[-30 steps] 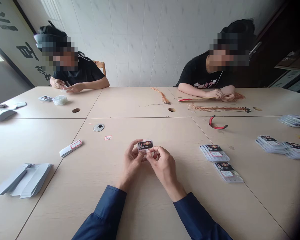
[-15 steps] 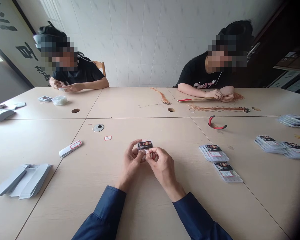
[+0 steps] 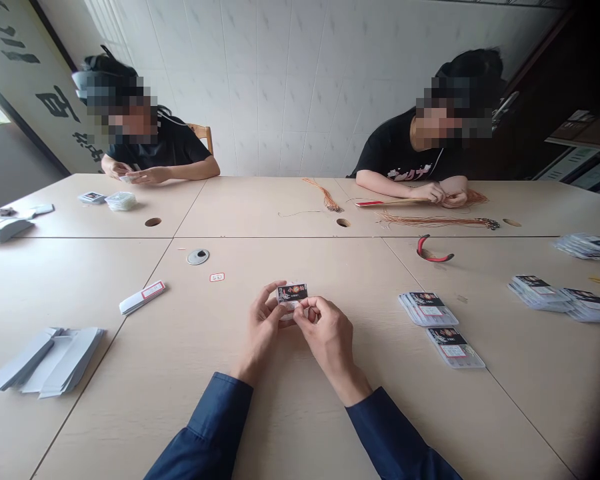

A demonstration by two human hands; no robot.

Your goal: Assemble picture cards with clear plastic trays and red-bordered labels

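A small packet (image 3: 293, 293) with a dark printed top and white lower part is held upright over the beige table (image 3: 280, 413), pinched from both sides. My left hand (image 3: 263, 327) grips its left edge with curled fingers. My right hand (image 3: 327, 333) pinches its lower right corner between thumb and fingertips. Both sleeves are dark blue. The lower part of the packet is hidden behind my fingers.
Stacks of similar packets (image 3: 427, 308) lie to the right, more (image 3: 540, 292) at the far right. Grey paper sleeves (image 3: 45, 360) sit at the left, a white strip (image 3: 141, 298) nearer. Red-handled pliers (image 3: 433, 250), orange cords (image 3: 435, 219) and two seated people lie across the table.
The packet and both hands have stayed nearly in place; my fingers have shifted slightly on the packet's lower edge. The view has tilted a little.
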